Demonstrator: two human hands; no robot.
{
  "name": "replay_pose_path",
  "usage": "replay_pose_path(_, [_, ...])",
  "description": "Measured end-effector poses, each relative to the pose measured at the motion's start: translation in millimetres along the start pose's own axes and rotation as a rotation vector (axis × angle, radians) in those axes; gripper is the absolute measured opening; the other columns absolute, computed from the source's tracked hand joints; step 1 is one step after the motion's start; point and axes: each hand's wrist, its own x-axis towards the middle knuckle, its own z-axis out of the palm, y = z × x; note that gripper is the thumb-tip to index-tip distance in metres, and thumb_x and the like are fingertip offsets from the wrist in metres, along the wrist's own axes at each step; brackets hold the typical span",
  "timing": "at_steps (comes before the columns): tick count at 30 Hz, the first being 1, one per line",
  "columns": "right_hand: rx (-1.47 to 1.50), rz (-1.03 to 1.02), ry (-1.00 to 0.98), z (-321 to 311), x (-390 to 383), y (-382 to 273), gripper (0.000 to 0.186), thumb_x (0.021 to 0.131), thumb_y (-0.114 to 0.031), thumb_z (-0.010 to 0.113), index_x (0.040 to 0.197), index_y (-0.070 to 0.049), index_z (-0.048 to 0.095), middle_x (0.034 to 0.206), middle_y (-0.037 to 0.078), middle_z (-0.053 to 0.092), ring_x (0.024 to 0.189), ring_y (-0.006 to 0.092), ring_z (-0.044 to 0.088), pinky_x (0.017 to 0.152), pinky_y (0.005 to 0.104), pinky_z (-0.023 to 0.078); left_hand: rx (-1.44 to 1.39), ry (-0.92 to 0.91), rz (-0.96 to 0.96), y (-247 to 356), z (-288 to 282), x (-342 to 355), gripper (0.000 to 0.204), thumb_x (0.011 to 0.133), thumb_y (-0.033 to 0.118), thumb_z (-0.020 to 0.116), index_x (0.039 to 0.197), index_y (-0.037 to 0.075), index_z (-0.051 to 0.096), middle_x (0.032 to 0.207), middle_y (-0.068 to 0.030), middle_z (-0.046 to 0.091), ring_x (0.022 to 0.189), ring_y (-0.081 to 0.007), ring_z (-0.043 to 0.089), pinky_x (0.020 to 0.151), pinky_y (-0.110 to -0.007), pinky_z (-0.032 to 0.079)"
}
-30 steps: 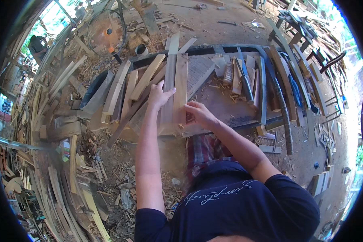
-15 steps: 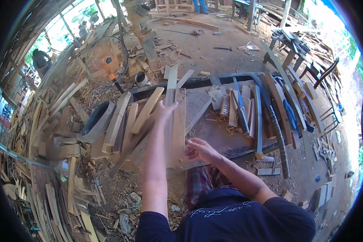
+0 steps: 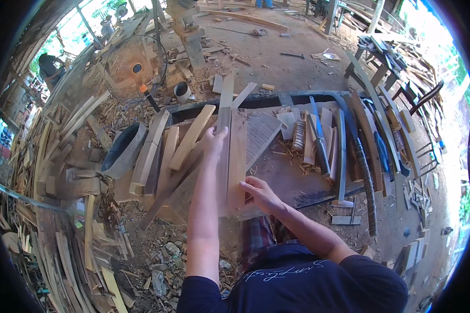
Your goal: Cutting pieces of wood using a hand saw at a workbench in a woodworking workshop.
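No packages, signs or screens anywhere here, as far as I can see

Closest thing to a label is a small green and orange scrap [image 3: 79,221] lying among the wood offcuts on the ground, left of the person's left arm, but it's too small and blurry to say what it actually is. The only lettering in view is pale script across the dark shirt [image 3: 287,269] at the bottom.
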Motion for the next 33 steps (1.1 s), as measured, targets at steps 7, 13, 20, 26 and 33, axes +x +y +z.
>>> replay_pose_path(7, [0.033,-0.015,0.045,3,-5,2,0.033,0.099,-0.032,0.056,0.112,-0.002,0.056,0.094,0.004,0.064,0.081,0.0138,0.065,0.069,0.0300,0.055,-0.470,-0.273,-0.220,-8,-39,13,0.031,0.096,0.031,0.061,0.110,0.004,0.065,0.092,-0.0044,0.069,0.079,-0.0118,0.065,0.072,-0.028,0.052])
replay_pose_path(13, [-0.185,-0.265,0.292,2,-14,1,0.027,0.099,-0.026,0.059,0.109,-0.001,0.057,0.090,0.004,0.063,0.079,0.0106,0.062,0.070,0.0265,0.052,-0.743,-0.581,-0.350,7,-77,-8,0.037,0.098,0.032,0.057,0.127,0.009,0.057,0.080,-0.0001,0.058,0.068,-0.0090,0.056,0.058,-0.025,0.046])
replay_pose_path(20, [-0.285,-0.395,0.229,42,-45,-36,0.035,0.097,-0.024,0.062,0.121,-0.001,0.052,0.091,0.007,0.062,0.082,0.0112,0.060,0.070,0.0263,0.051,-1.280,-0.954,-0.435,45,-66,-48,0.031,0.102,0.021,0.046,0.128,0.007,0.053,0.083,-0.0027,0.045,0.071,-0.0122,0.046,0.066,-0.025,0.044])
replay_pose_path(26, [-0.317,-0.474,0.100,51,-61,-15,0.056,0.098,-0.029,0.059,0.141,-0.005,0.035,0.082,0.007,0.058,0.074,0.0134,0.055,0.065,0.0304,0.047,-1.106,-0.526,-0.287,71,-27,-95,0.031,0.098,0.044,0.054,0.096,0.013,0.051,0.073,0.0014,0.046,0.055,-0.0082,0.041,0.049,-0.022,0.035])
replay_pose_path(33, [-0.281,-0.432,0.222,14,-117,-46,0.053,0.098,-0.031,0.058,0.142,-0.006,0.041,0.098,0.013,0.063,0.089,0.0178,0.060,0.077,0.0346,0.049,-0.741,-0.406,-0.228,95,19,-136,0.038,0.095,0.040,0.061,0.121,0.013,0.054,0.098,-0.0033,0.059,0.078,-0.0118,0.057,0.061,-0.026,0.047])
